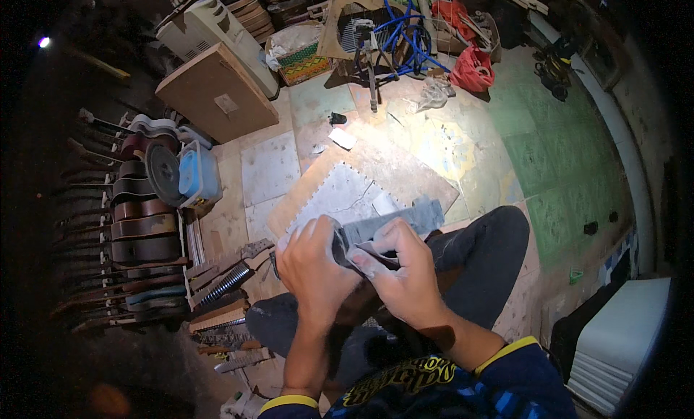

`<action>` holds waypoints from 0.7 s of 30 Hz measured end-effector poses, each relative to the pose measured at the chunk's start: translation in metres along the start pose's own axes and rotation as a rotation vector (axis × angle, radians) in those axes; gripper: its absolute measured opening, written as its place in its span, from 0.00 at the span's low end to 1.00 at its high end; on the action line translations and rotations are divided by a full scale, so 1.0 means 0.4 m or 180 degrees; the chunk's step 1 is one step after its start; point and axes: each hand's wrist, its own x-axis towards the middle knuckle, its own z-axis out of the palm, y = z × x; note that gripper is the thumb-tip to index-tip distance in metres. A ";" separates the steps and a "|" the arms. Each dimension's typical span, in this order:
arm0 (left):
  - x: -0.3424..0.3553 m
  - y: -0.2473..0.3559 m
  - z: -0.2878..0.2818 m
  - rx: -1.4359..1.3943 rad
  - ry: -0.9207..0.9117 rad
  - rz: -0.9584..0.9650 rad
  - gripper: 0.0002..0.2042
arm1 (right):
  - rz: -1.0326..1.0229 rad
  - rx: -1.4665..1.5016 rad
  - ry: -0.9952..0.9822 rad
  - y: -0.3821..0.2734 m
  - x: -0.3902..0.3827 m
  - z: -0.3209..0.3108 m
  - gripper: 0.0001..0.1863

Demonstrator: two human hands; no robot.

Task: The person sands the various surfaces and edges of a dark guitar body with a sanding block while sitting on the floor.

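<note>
Seated on the floor, the person grips a long grey strip (pixel 394 224) over the knees, left hand (pixel 314 263) closed around its near end and right hand (pixel 396 271) pinching it beside a paper scrap, the work seemingly midway.

Dim cluttered workshop: patchy tiled floor (pixel 463 140), guitars (pixel 141 231) racked left, blue hose (pixel 405 36).

Grey sanding block (pixel 396 222): long, flat, rectangular (near end covered), held level over the lap, slanting far-right.
</note>
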 end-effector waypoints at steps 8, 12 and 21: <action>-0.007 0.004 -0.015 0.0039 -0.0185 -0.0014 0.17 | -0.0252 0.0150 0.0135 0.005 -0.008 0.011 0.13; 0.000 0.014 -0.010 -0.0142 -0.0014 0.0012 0.17 | -0.0402 0.0193 0.0349 0.011 0.052 0.015 0.15; -0.002 -0.009 -0.004 -0.0033 -0.0090 -0.0023 0.19 | -0.0419 0.0189 0.0162 0.018 0.013 0.017 0.11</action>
